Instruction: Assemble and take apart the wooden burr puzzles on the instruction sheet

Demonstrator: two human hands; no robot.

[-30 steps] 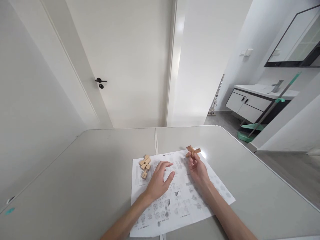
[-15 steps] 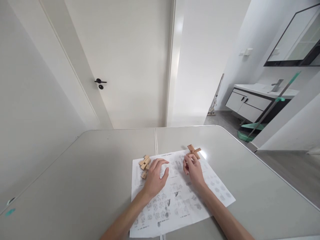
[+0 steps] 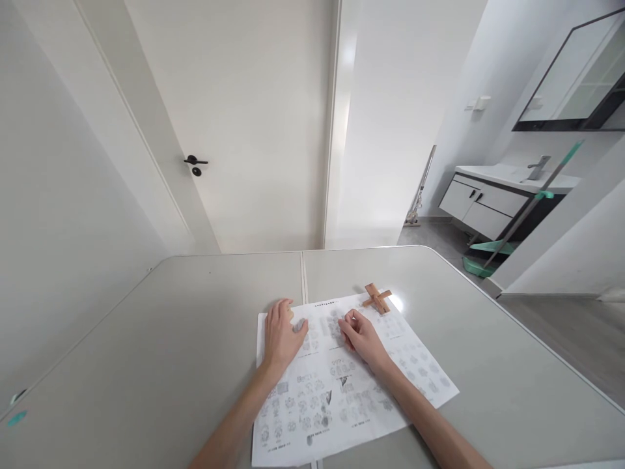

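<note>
Left forearm (image 3: pixel 239 410) slanting up and inward from bottom edge; left hand (image 3: pixel 281 337) palm-down at upper left of printed sheet (image 3: pixel 385 426), fingers bent over pale wood (image 3: pixel 291 314), mostly hidden, thumb spread away; cannot tell whether gripping. Right forearm (image 3: pixel 424 417) angled inward; right hand (image 3: pixel 362 340) above middle of sheet, fingers curled toward thumb; cannot tell whether fully closed. Crossed wooden pieces (image 3: pixel 377 299) at sheet's upper right edge on tabletop (image 3: pixel 170 358), beyond right hand, apart from it.
</note>
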